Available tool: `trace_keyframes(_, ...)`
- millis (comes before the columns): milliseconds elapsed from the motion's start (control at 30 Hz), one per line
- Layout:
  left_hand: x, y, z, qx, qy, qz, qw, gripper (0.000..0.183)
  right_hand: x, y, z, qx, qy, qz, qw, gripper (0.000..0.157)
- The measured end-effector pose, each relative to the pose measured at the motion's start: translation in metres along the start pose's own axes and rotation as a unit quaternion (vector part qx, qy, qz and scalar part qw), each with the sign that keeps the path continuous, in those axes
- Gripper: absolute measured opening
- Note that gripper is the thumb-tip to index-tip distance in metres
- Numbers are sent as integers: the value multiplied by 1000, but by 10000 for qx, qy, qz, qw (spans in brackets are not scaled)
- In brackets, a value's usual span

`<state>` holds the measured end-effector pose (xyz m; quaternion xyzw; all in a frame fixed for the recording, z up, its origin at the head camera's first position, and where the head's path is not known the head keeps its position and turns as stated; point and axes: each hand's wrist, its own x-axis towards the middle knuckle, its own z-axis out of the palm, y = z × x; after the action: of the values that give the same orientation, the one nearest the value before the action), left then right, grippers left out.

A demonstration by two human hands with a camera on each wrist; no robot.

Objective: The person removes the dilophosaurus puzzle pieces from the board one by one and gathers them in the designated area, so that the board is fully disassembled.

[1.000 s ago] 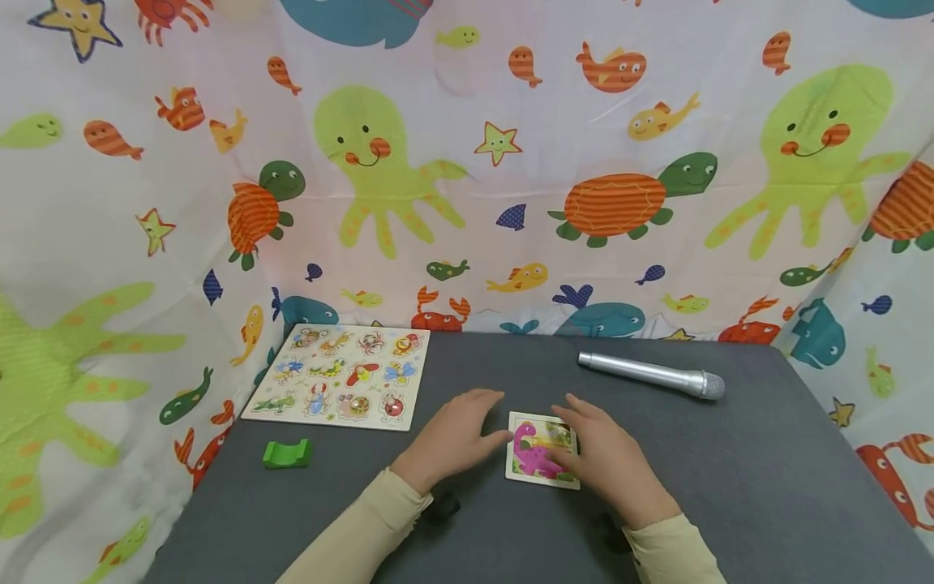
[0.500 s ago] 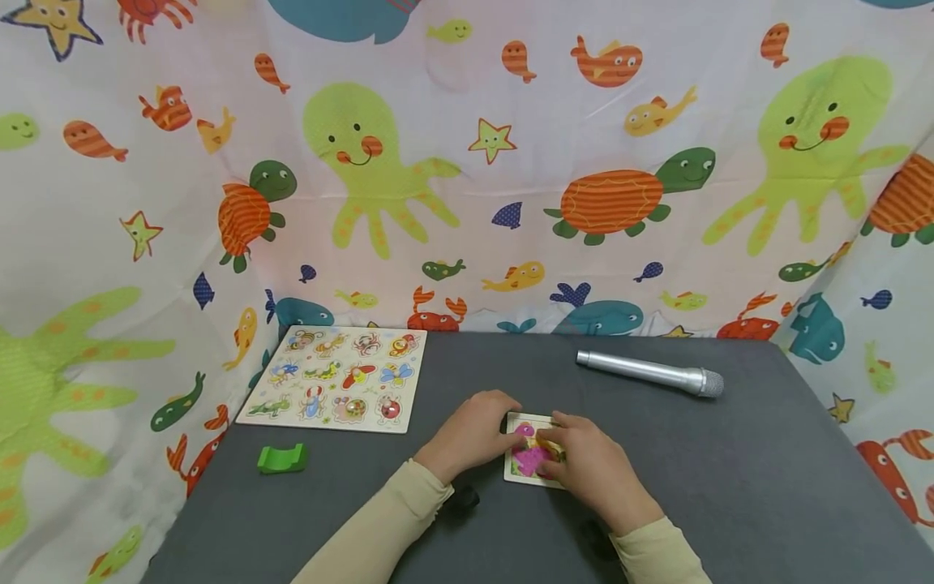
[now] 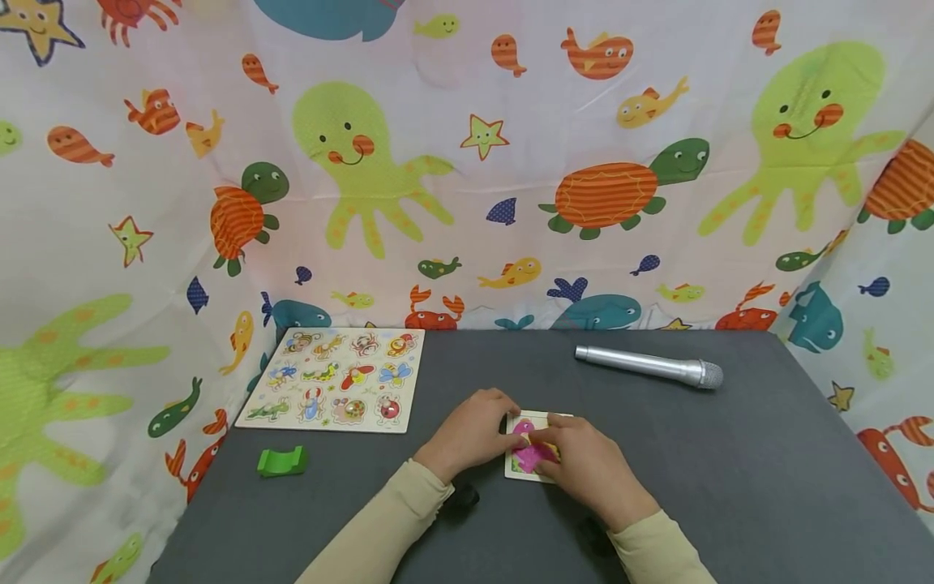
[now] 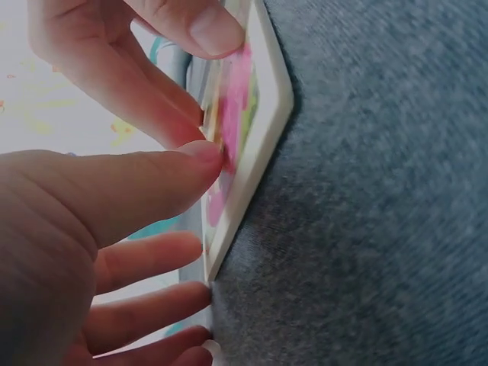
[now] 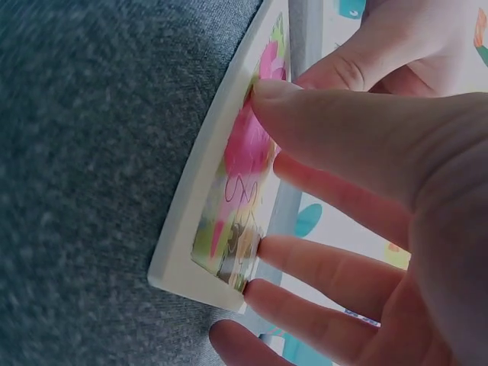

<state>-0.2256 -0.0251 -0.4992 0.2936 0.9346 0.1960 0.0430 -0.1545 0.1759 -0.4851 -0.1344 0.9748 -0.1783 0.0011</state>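
A small square jigsaw puzzle with a pink dinosaur picture and a pale wooden frame lies flat on the table, between both hands. My left hand is at its left side, the thumb touching the picture and the other fingers spread by the far edge in the left wrist view. From the right, my right hand covers part of the puzzle. Its thumb rests on the pink area, and several fingertips touch the picture's far side. The thumb of the left hand nearly meets a right fingertip. No lifted piece is plainly visible.
A pegged insect puzzle board lies at the back left, with a green curved block in front of it. A silver microphone lies at the back right. Printed sea-animal cloth hangs around the grey table.
Both hands have closed in on the dinosaur puzzle; the left hand moved right until its thumb touched the picture. Over the last half second they have barely moved. The view shifted slightly.
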Motion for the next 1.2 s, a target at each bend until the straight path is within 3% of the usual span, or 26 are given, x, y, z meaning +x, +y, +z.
trace_keyframes(267,-1,-3,4,-76,9,-52,10000,46,-1,2,1,-23,56,-124,9999,32)
trace_keyframes(1200,1,-8,7,-282,54,-58,9996,38,0,2,1,-165,54,-270,9995,32)
